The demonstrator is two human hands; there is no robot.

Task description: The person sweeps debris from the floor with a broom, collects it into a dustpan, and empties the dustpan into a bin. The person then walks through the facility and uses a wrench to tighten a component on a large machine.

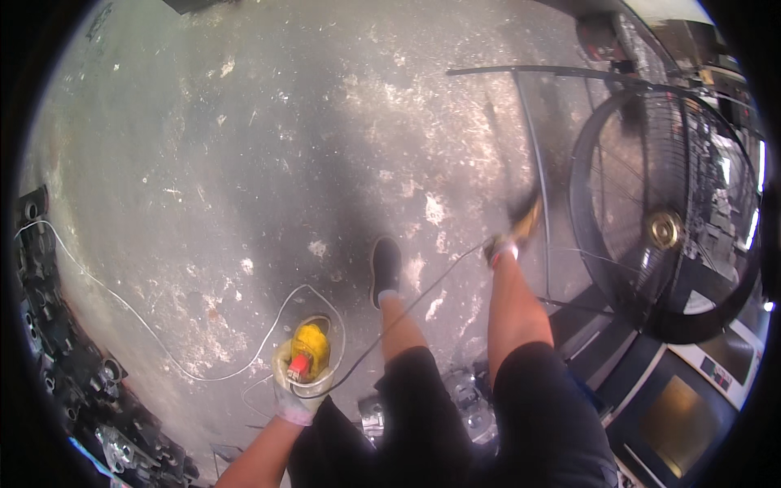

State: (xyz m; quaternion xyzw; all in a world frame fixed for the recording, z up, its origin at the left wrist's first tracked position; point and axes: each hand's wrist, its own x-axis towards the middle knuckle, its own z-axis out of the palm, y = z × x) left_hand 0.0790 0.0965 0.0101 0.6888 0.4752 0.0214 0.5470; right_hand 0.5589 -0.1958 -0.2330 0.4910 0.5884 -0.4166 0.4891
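My left hand point(294, 382), in a pale work glove, is closed around a yellow, corded, tool-like object point(312, 343) with a red part. Its exact kind does not show. A light cord point(236, 374) loops around it and runs off to the far left. From beside it, a dark cord point(407, 313) stretches up to my right hand point(502, 246), which is small and smeared by motion. A blurred yellow-and-dark thing point(529, 220) extends from that hand, beside a thin frame bar. Its fingers look closed, though their grip is unclear.
A large round fan point(586, 163) with a dark rim stands at right. Dark metal parts point(65, 358) lie piled along the left. Silvery parts point(472, 403) lie near my legs. Dark panels and equipment point(675, 407) are at lower right. My shoe point(385, 268) rests on the worn grey floor point(244, 163).
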